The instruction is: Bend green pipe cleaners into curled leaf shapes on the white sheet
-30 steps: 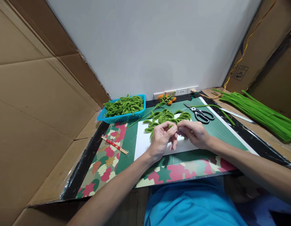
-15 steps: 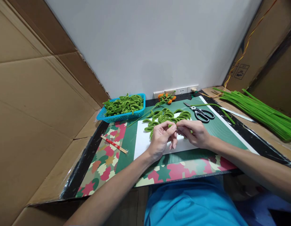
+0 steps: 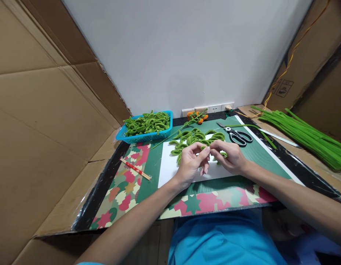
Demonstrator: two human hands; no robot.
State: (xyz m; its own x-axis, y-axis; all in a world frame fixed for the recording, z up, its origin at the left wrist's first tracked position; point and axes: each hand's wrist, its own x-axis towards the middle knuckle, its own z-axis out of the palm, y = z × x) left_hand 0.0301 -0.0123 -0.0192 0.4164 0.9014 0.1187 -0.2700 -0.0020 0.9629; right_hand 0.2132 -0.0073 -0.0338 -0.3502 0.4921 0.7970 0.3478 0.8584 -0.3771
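Right hand (image 3: 228,156) shifted slightly, uncovering green loops (image 3: 222,154); left hand (image 3: 190,162) pinches green piece (image 3: 203,147) (mostly hidden); right grip unclear.

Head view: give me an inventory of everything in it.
basket: 1, blue, back left
heaped curls: many, green, in basket
loose curls: many, green, mostly on sheet
sheet: 1, white, centre
flower sprig: 1, orange and green, back
scissors: 1, black-handled, right of sheet
wrapped chopsticks: red wrapper, left
bent stem: green, right
strip: 1, whitish, right
stem bundle: 1, green, far right
mat: green, patterned edges, on table
sockets: several, white, wall base
cable: yellow-orange, right
cardboard: brown, both sides
held piece: 1, green, between hands
left hand, right hand: bare, pinching it
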